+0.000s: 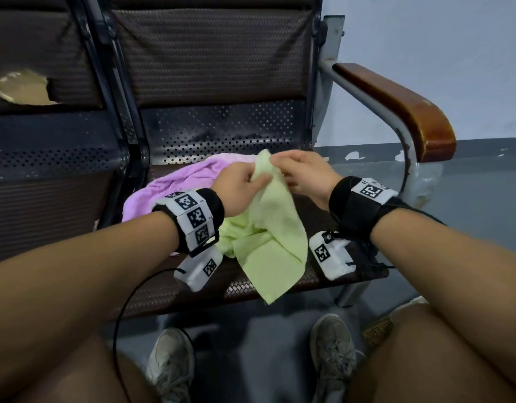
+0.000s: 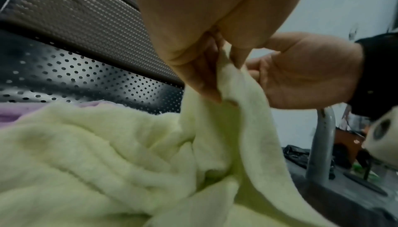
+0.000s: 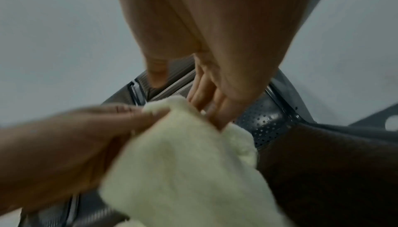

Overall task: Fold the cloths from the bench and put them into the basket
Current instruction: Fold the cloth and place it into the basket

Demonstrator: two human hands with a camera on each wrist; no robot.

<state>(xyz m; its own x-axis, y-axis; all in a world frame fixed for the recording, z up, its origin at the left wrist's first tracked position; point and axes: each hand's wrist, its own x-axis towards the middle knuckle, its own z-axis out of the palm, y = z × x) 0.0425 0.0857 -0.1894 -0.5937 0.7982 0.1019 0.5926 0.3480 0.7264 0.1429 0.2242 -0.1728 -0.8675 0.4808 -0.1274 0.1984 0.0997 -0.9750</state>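
Note:
A light green cloth [image 1: 268, 234] hangs over the bench seat [image 1: 323, 274], its top corner lifted and its lower corner drooping past the front edge. My left hand [image 1: 245, 184] pinches the cloth just below the top corner. My right hand [image 1: 297, 173] pinches the same corner from the right. The left wrist view shows the green cloth [image 2: 107, 154] bunched below the left hand [image 2: 206, 80]. In the right wrist view the right hand [image 3: 215, 111] grips the cloth [image 3: 176, 162] edge. A pink cloth [image 1: 175, 187] lies crumpled behind on the seat. No basket is in view.
A wooden armrest [image 1: 405, 112] on a grey metal frame stands to the right of the seat. Another seat [image 1: 47, 199] adjoins on the left. My knees and shoes [image 1: 332, 353] are below the bench front. A black cable [image 1: 128, 303] hangs from the left wrist.

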